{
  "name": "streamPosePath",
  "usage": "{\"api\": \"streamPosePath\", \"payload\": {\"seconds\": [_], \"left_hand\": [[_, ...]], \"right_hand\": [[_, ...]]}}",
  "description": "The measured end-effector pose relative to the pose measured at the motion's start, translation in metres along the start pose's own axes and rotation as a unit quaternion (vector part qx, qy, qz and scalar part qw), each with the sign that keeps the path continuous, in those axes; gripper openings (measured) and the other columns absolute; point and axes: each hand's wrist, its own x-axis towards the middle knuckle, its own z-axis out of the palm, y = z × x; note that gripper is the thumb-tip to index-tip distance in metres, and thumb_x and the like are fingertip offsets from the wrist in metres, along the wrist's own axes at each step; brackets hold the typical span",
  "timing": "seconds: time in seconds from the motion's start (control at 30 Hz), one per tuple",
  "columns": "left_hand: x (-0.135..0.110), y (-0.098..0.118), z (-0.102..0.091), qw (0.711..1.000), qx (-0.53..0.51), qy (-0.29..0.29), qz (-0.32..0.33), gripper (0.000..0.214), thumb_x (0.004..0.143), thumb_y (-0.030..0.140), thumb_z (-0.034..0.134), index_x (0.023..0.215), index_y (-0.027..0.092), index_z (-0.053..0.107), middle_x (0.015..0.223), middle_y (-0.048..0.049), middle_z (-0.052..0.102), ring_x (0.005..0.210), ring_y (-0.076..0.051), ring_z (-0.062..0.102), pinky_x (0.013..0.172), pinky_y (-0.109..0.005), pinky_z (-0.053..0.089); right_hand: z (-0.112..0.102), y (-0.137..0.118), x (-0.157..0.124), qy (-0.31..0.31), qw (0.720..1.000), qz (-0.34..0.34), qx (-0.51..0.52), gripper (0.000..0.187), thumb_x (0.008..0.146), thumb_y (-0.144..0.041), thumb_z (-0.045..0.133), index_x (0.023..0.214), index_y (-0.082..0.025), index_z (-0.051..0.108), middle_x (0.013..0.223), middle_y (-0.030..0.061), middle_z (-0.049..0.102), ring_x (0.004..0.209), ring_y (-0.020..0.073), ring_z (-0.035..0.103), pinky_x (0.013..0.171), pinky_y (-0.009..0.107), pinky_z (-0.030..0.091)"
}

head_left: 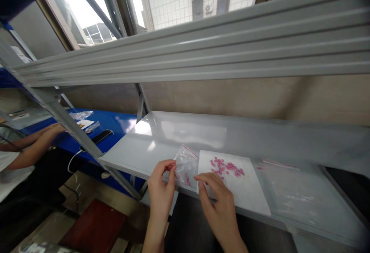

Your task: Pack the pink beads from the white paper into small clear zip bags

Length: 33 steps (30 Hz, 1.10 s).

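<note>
A small clear zip bag (pixel 186 162) with a red line along its top lies near the shelf's front edge, several pink bead-like pieces (pixel 187 180) inside its lower part. My left hand (pixel 162 185) is closed in a pinch at the bag's left edge. Just right of the bag, my right hand (pixel 216 197) has its thumb and forefinger drawn close together; whatever is between them is too small to make out. Beyond it, a white sheet (pixel 254 191) carries a scatter of loose pink bead-like pieces (pixel 231 166).
To the right on the grey shelf (pixel 162 129) lie larger clear bags (pixel 291 187) and a dark flat object (pixel 349 191). A metal beam (pixel 202 56) crosses above. At left, another person's arms (pixel 37 141) rest by a blue table (pixel 124 126) with a phone (pixel 102 135).
</note>
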Motion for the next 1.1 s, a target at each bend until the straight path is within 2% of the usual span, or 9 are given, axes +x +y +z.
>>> {"api": "streamPosePath", "payload": {"seconds": [0.1, 0.2, 0.27, 0.33, 0.47, 0.6, 0.7, 0.9, 1.1], "left_hand": [[-0.002, 0.010, -0.005, 0.997, -0.072, -0.002, -0.003, 0.008, 0.093, 0.026, 0.063, 0.095, 0.021, 0.069, 0.093, -0.0030, 0.071, 0.089, -0.017, 0.068, 0.080, -0.025, 0.055], [-0.005, 0.024, -0.011, 0.987, -0.151, -0.052, 0.002, 0.004, 0.091, 0.022, 0.068, 0.093, 0.022, 0.071, 0.091, -0.0010, 0.070, 0.087, -0.014, 0.067, 0.078, -0.020, 0.054], [-0.006, 0.031, -0.015, 0.980, -0.179, -0.088, 0.015, 0.006, 0.091, 0.018, 0.068, 0.092, 0.023, 0.072, 0.090, -0.0006, 0.070, 0.087, -0.014, 0.066, 0.078, -0.019, 0.053], [-0.007, 0.037, -0.018, 0.972, -0.201, -0.118, 0.024, 0.008, 0.092, 0.016, 0.067, 0.092, 0.023, 0.072, 0.089, -0.0005, 0.069, 0.087, -0.013, 0.066, 0.078, -0.020, 0.052], [-0.008, 0.042, -0.016, 0.964, -0.216, -0.154, 0.028, 0.011, 0.092, 0.013, 0.066, 0.094, 0.023, 0.071, 0.090, -0.0010, 0.068, 0.086, -0.013, 0.065, 0.078, -0.020, 0.052], [-0.010, 0.045, -0.010, 0.959, -0.214, -0.182, 0.034, 0.013, 0.092, 0.012, 0.066, 0.096, 0.022, 0.072, 0.091, -0.0021, 0.068, 0.089, -0.014, 0.066, 0.080, -0.021, 0.052], [-0.011, 0.047, -0.008, 0.952, -0.226, -0.205, 0.028, 0.015, 0.091, 0.011, 0.066, 0.098, 0.023, 0.073, 0.092, -0.0021, 0.068, 0.088, -0.014, 0.065, 0.080, -0.021, 0.051], [-0.011, 0.044, -0.011, 0.935, -0.290, -0.204, -0.028, 0.013, 0.088, 0.013, 0.069, 0.096, 0.023, 0.073, 0.101, -0.0044, 0.066, 0.101, -0.016, 0.063, 0.087, -0.022, 0.052], [-0.011, 0.043, -0.010, 0.906, -0.358, -0.183, -0.133, 0.013, 0.082, 0.021, 0.078, 0.095, 0.020, 0.076, 0.093, -0.0051, 0.067, 0.092, -0.016, 0.062, 0.079, -0.021, 0.051]], "right_hand": [[-0.011, -0.004, -0.001, 0.052, 0.995, 0.077, 0.034, 0.017, 0.096, -0.026, 0.057, 0.105, -0.023, 0.071, 0.098, 0.0059, 0.075, 0.087, 0.0208, 0.070, 0.077, 0.032, 0.058], [-0.027, -0.005, 0.001, 0.100, 0.986, 0.122, 0.058, 0.031, 0.094, -0.034, 0.062, 0.121, -0.023, 0.067, 0.111, 0.0095, 0.072, 0.094, 0.0218, 0.068, 0.075, 0.031, 0.059], [-0.039, -0.003, 0.003, 0.100, 0.982, 0.144, 0.069, 0.040, 0.090, -0.039, 0.066, 0.127, -0.022, 0.065, 0.114, 0.0116, 0.070, 0.093, 0.0219, 0.067, 0.070, 0.030, 0.059], [-0.051, 0.002, 0.006, 0.073, 0.980, 0.169, 0.076, 0.043, 0.087, -0.042, 0.069, 0.126, -0.022, 0.065, 0.109, 0.0116, 0.070, 0.088, 0.0214, 0.066, 0.065, 0.028, 0.058], [-0.067, 0.007, 0.009, -0.007, 0.974, 0.213, 0.080, 0.033, 0.085, -0.044, 0.070, 0.107, -0.020, 0.071, 0.089, 0.0076, 0.070, 0.078, 0.0206, 0.066, 0.061, 0.028, 0.055], [-0.072, 0.002, 0.011, -0.066, 0.969, 0.220, 0.090, 0.024, 0.083, -0.042, 0.070, 0.090, -0.019, 0.070, 0.079, 0.0040, 0.067, 0.068, 0.0177, 0.061, 0.059, 0.027, 0.048], [-0.074, -0.002, 0.011, -0.096, 0.963, 0.229, 0.103, 0.027, 0.085, -0.043, 0.067, 0.075, -0.019, 0.063, 0.069, 0.0001, 0.059, 0.063, 0.0142, 0.053, 0.058, 0.026, 0.043], [-0.081, -0.001, 0.008, -0.187, 0.937, 0.252, 0.154, 0.027, 0.088, -0.042, 0.068, 0.076, -0.019, 0.058, 0.066, -0.0015, 0.059, 0.062, 0.0128, 0.053, 0.059, 0.024, 0.039], [-0.080, -0.005, 0.008, -0.231, 0.894, 0.288, 0.255, 0.037, 0.088, -0.048, 0.072, 0.074, -0.020, 0.051, 0.061, -0.0033, 0.058, 0.057, 0.0098, 0.049, 0.057, 0.022, 0.037]]}}
